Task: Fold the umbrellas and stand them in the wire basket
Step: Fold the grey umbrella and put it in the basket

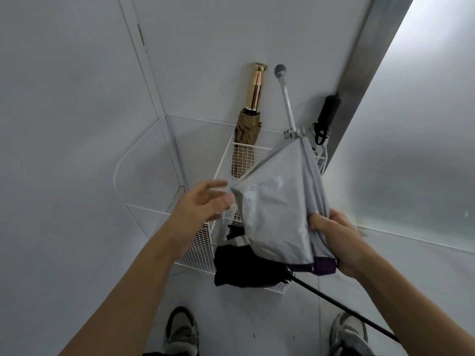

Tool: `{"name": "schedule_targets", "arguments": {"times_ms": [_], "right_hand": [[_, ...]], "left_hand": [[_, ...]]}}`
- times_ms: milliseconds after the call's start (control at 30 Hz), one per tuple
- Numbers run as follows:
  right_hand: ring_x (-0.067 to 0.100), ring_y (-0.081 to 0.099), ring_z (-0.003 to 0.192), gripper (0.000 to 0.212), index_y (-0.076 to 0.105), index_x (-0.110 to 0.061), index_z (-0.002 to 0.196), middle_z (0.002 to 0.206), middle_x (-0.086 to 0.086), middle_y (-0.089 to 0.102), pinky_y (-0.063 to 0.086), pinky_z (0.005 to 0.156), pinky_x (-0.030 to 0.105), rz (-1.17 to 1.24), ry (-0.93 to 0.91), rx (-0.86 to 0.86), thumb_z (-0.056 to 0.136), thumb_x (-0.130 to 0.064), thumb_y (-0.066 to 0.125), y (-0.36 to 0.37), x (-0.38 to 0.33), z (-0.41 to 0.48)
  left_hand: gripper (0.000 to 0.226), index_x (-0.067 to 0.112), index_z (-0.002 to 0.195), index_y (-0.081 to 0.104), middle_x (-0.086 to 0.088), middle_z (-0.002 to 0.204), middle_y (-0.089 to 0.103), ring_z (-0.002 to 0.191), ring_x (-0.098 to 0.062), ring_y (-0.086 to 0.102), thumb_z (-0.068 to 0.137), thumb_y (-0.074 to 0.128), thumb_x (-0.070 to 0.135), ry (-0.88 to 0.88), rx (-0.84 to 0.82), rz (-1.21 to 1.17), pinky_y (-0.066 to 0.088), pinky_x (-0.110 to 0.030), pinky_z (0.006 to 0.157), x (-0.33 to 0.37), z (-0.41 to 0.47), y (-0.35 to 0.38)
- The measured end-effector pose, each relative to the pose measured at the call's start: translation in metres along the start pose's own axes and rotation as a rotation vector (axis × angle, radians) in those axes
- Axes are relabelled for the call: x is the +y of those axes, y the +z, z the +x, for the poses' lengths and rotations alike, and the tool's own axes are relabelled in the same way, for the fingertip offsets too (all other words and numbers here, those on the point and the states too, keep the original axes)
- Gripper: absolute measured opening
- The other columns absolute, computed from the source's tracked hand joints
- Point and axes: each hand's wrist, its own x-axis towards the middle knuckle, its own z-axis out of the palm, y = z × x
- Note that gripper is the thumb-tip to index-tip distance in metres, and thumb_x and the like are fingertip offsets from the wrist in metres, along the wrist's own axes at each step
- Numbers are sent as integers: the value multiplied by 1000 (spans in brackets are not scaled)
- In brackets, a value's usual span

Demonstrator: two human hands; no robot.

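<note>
- wire basket [226, 160]: thin metal wire grid, coated white, smooth.
- silver umbrella [277, 206]: creased cloth with a silvery sheen and a purple cloth edge; bare metal shaft [287, 104].
- tan umbrella [246, 132]: matt, wrinkled cloth; glossy, smooth gold handle [255, 88].
- black umbrella [244, 268]: matt cloth.
- black grip [329, 109]: matt; rubber or plastic, cannot tell.
- wall [205, 47]: smooth, matt white.

silver-grey fabric umbrella canopy [277, 209] w/ purple hem, tan folded umbrella [246, 132] w/ gold handle, black folded umbrella [246, 268], white wire grid basket [200, 250]
</note>
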Motion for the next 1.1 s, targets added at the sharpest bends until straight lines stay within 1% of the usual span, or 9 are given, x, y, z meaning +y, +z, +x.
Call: {"name": "schedule_targets", "arguments": {"times_ms": [133,333,433,567,667,767,867,1033,1100], "right_hand": [[16,67,68,17,61,-9,86,79,7,68,53,61,31,-42,-25,-82,70,-5,64,6,4,-4],[30,70,84,77,58,-3,114,105,19,67,55,62,33,-146,27,-123,44,-28,75,2,11,3],[36,70,92,76,60,-4,113,107,21,68,57,66,36,-157,6,-126,43,-32,73,4,14,3],[31,67,72,37,68,-2,88,81,21,69,52,63,40,-272,-129,-86,57,-21,67,8,10,2],[17,55,58,16,64,-7,78,63,5,60,43,55,33,-435,-221,34,67,-17,69,11,17,5],[16,53,53,25,62,-17,78,60,-4,60,43,52,34,-594,-306,46,61,-36,64,21,26,1],[15,56,59,44,61,-22,86,67,-6,62,46,56,32,-720,-394,-16,55,-52,56,33,34,-6],[20,59,67,30,56,-22,85,75,-3,63,48,60,36,-849,-459,-82,64,-44,60,42,44,-10],[21,55,66,25,48,-27,76,73,-5,59,44,58,33,-882,-471,-78,63,-45,59,42,43,-11]], "left_hand": [[31,15,101,69,1,83,74,82,-15,71,72,73,25,59,71,-93,56,-27,74,5,1,15],[13,8,81,60,-5,78,65,74,-17,60,94,60,10,-173,304,-443,51,-30,67,0,10,20],[9,10,88,60,-6,86,66,74,-16,61,89,69,11,-170,438,-170,49,-27,63,-5,10,27],[13,11,86,63,-3,76,63,65,-13,58,84,75,14,43,710,143,46,-22,57,4,5,14],[30,7,83,70,-8,72,72,63,-19,67,85,72,36,-101,438,74,51,-28,58,10,-6,22],[65,8,102,71,-5,90,77,82,-21,73,68,74,63,-326,50,-41,56,-37,75,9,-10,37],[48,10,102,69,-3,90,75,81,-19,71,67,74,42,-283,-35,-285,53,-33,71,13,-7,45],[44,-5,105,67,-25,100,67,89,-36,68,61,75,-7,-226,-3,-563,59,-46,81,7,-7,51],[45,-7,107,65,-27,104,66,95,-40,66,62,61,-7,-186,25,-603,55,-51,87,5,-7,52]]}}
